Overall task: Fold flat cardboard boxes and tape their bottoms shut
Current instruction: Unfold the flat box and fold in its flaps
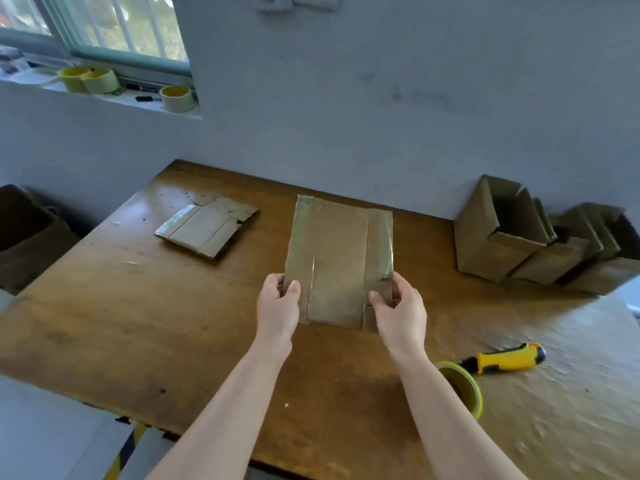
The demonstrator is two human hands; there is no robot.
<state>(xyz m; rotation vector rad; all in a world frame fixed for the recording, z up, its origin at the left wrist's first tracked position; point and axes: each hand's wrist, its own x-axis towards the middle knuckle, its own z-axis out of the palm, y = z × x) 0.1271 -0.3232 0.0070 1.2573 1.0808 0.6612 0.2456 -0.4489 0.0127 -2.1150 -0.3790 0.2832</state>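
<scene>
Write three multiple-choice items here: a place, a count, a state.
1. Where does the yellow knife lie?
A. on the floor
B. on the table, beside the tape roll
C. inside a box
2. How many rolls of tape stand on the windowsill?
A. three
B. one
C. five
3. The cardboard box held by left hand and right hand is:
A. opened up
B. torn in two
C. flat
Answers: B, it lies by the roll; A, three show there; C, it is one flat sheet.
</scene>
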